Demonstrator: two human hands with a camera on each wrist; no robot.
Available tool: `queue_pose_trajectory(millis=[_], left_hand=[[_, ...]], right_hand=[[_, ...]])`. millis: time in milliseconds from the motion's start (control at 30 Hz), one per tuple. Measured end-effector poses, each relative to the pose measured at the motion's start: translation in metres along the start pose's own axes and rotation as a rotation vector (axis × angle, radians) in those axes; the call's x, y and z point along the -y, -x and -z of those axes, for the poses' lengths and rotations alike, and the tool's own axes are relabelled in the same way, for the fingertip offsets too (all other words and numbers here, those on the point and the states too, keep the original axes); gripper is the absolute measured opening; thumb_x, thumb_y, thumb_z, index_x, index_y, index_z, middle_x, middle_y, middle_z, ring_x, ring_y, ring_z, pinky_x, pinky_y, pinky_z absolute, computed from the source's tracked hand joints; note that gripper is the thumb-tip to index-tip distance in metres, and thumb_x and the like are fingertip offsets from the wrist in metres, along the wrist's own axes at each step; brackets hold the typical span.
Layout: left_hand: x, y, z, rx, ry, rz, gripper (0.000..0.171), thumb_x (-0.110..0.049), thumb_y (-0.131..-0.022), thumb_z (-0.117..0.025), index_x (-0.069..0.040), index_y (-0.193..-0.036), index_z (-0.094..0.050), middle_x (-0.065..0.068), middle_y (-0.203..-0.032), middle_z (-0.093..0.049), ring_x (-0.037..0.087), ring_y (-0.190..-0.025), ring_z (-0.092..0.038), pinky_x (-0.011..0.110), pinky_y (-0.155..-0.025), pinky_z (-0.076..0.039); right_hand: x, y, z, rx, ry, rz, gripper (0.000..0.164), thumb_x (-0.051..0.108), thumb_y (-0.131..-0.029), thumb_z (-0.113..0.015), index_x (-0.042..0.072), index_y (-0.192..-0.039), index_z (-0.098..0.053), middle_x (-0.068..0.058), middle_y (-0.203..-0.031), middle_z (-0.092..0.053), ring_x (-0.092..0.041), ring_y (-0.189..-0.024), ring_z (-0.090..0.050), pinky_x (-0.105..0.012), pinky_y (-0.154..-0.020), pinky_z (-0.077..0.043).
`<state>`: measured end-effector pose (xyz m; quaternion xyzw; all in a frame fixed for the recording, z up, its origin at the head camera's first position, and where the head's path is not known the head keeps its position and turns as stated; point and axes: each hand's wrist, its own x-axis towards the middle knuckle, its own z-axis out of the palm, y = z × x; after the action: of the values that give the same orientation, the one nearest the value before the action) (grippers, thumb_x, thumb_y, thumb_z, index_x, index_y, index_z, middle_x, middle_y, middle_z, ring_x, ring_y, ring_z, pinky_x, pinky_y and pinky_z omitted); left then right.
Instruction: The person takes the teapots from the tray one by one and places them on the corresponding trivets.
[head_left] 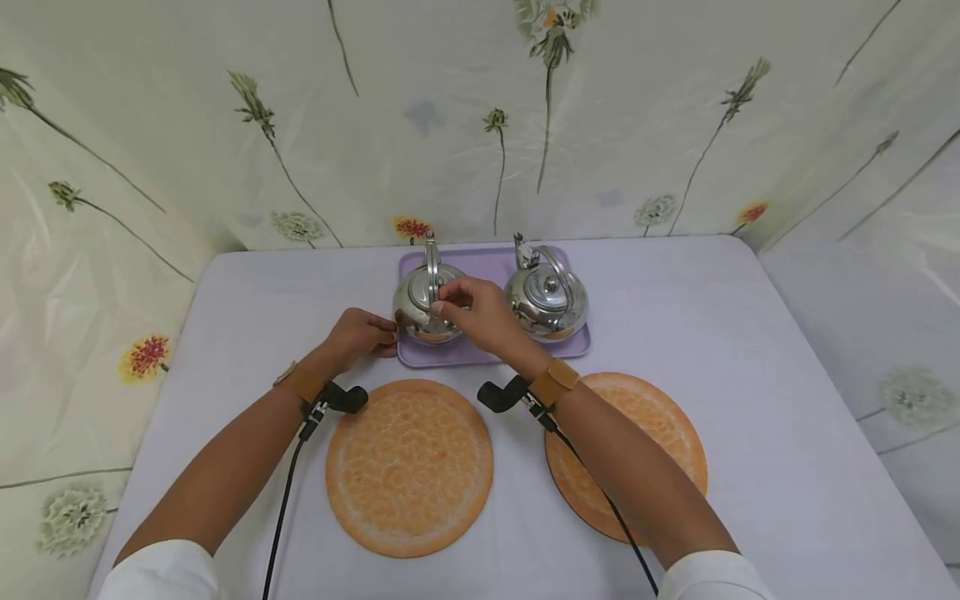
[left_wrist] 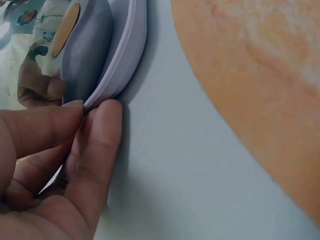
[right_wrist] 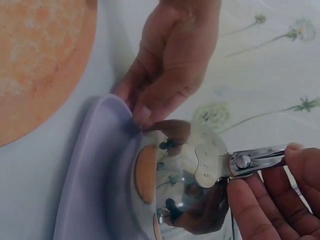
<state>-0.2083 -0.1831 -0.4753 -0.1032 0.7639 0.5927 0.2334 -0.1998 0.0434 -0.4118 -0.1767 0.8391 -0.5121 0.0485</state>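
Note:
Two shiny steel kettles stand side by side on a lilac tray (head_left: 450, 357) in the head view. My right hand (head_left: 487, 315) is at the left kettle (head_left: 411, 321), pinching its raised handle (right_wrist: 260, 159) between thumb and fingers, as the right wrist view shows. The kettle's base appears to sit on the tray. At the tray's left edge, my left hand (head_left: 357, 340) pinches the rim (left_wrist: 127, 65) between thumb and fingers, close beside the same kettle. The right kettle (head_left: 546, 312) is untouched, its handle upright and its spout toward the back.
Two round, orange-brown mats with a baked-bread print lie nearer me: the left mat (head_left: 408, 467) below the tray, the right mat (head_left: 667, 433) partly under my right forearm. A white cloth covers the table (head_left: 780, 433). A flower-printed sheet (head_left: 450, 125) hangs behind.

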Motion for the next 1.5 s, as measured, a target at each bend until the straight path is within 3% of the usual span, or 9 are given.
queue_pose_trajectory(millis=[267,633,933,1500], left_hand=[[-0.001,-0.002,0.000,0.004,0.009,0.037,0.030,0.003,-0.092,-0.062,0.015,-0.120,-0.059,0.019,-0.105,-0.065,0.011,-0.067,-0.068,0.024,-0.071,-0.058],[0.002,-0.002,-0.002,0.004,0.017,0.011,0.029,0.005,-0.091,-0.062,0.016,-0.118,-0.059,0.021,-0.105,-0.065,0.011,-0.068,-0.068,0.025,-0.071,-0.058],[0.000,-0.002,-0.002,0.002,0.010,0.021,0.029,0.006,-0.091,-0.061,0.016,-0.119,-0.059,0.024,-0.111,-0.063,0.012,-0.070,-0.068,0.026,-0.073,-0.058],[0.000,-0.004,0.000,0.005,-0.017,0.018,0.028,0.004,-0.091,-0.062,0.013,-0.118,-0.060,0.020,-0.102,-0.065,0.013,-0.068,-0.068,0.026,-0.070,-0.058]], right_hand=[[0.000,0.000,-0.001,0.000,-0.055,0.038,0.019,0.010,-0.091,-0.070,0.001,-0.106,-0.062,-0.008,-0.097,-0.067,-0.018,-0.088,-0.066,-0.029,-0.075,-0.053],[-0.001,0.003,-0.002,0.010,-0.080,0.054,0.016,0.007,-0.092,-0.068,0.000,-0.104,-0.060,-0.008,-0.096,-0.065,-0.019,-0.088,-0.065,-0.029,-0.076,-0.053],[0.001,0.008,-0.002,0.029,-0.052,0.082,0.016,0.008,-0.093,-0.067,0.001,-0.105,-0.057,-0.008,-0.096,-0.065,-0.019,-0.090,-0.065,-0.029,-0.077,-0.052],[0.006,0.019,0.002,0.008,-0.031,0.117,0.014,0.005,-0.093,-0.066,0.001,-0.101,-0.055,-0.008,-0.093,-0.063,-0.019,-0.085,-0.064,-0.032,-0.073,-0.053]])
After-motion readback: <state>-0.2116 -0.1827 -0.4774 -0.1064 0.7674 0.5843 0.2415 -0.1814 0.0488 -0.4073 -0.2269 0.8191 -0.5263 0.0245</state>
